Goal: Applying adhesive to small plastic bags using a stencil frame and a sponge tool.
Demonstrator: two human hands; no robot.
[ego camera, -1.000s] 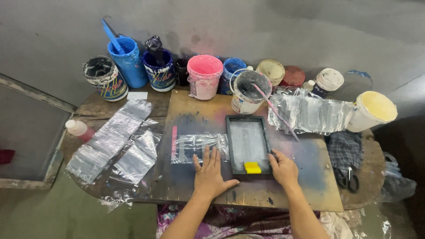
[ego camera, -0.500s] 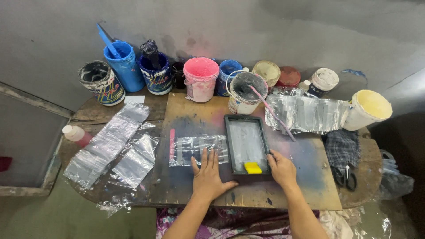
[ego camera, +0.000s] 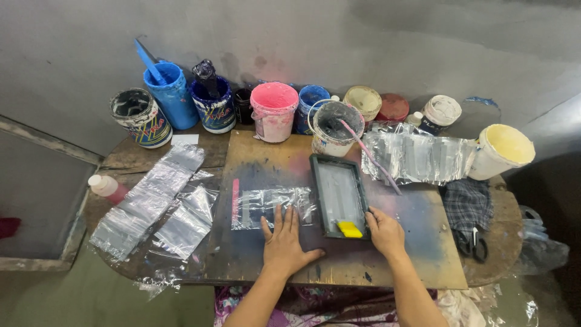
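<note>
A clear plastic bag (ego camera: 272,206) is laid flat on the stained wooden board (ego camera: 339,266), just left of a small dark-framed printing screen (ego camera: 339,195). The bag's near edge is pressed down by the left hand (ego camera: 284,245), whose fingers are spread and flat, nothing being grasped. The screen's near right corner is touched by the right hand (ego camera: 384,233), fingers loosely curled against the frame; whether the frame is actually gripped cannot be told. A small yellow squeegee (ego camera: 350,229) is seen lying inside the screen at its near end.

For the step in hand to be done well, the bag is best kept smoothed and pinned by the flat palm, so that no crease is left under the mesh, and the frame is best held square to the bag's edge. Wet ink on the board is better kept off the clear film.

Further back, paint tubs are ranged along the wall, among them a pink tub (ego camera: 273,112) and a blue bucket (ego camera: 172,94). More plastic bags (ego camera: 151,203) are spread at the left, and scissors (ego camera: 472,242) lie on a checked cloth (ego camera: 467,206) at the right
</note>
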